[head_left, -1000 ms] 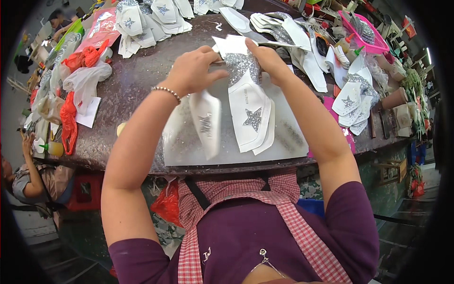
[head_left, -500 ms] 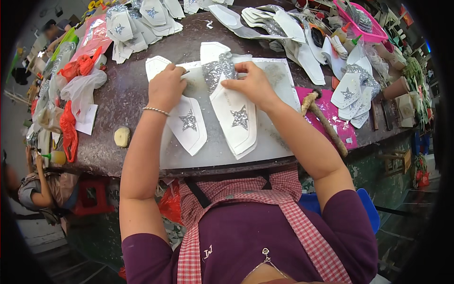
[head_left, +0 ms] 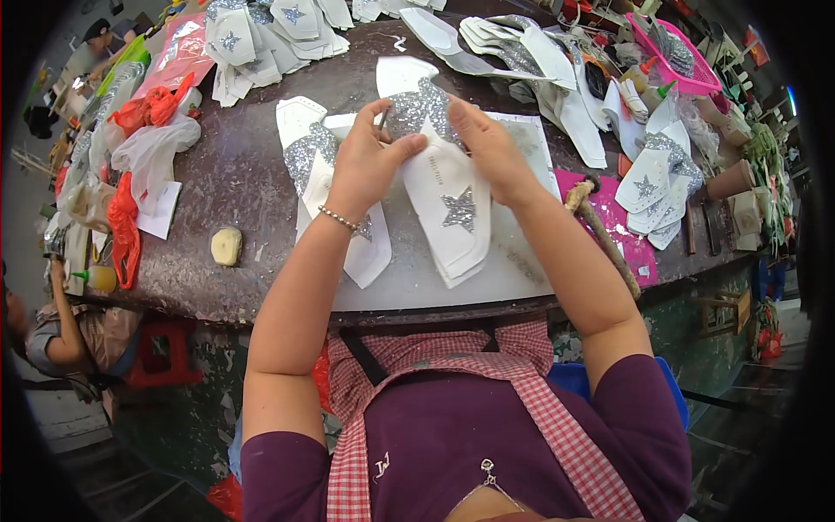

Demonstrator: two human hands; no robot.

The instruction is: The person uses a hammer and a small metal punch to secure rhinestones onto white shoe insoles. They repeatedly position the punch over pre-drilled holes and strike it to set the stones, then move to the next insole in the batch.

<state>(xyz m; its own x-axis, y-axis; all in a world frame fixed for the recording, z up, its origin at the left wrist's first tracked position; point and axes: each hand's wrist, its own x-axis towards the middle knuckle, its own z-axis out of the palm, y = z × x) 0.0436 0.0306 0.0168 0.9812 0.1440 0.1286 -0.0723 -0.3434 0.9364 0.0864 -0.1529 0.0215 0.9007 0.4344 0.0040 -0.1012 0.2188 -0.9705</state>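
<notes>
A white shoe-upper piece with a silver glitter band and star is between my hands, above a pale board. It looks like more than one layer. My left hand grips its left edge, thumb on the glitter band. A thin dark tip, its kind unclear, shows between those fingers. My right hand closes on the right edge, thumb near the glitter. Left of it, a similar white upper piece lies on the board, partly hidden by my left wrist.
A hammer rests on a pink sheet at right. A yellowish lump sits at left. Stacked upper pieces lie along the back. At far right stands a pink basket; a person is at far left.
My left hand has moved right, from the left upper piece to the one in my right hand. That piece has shifted slightly; the left piece's glitter band is now uncovered.
</notes>
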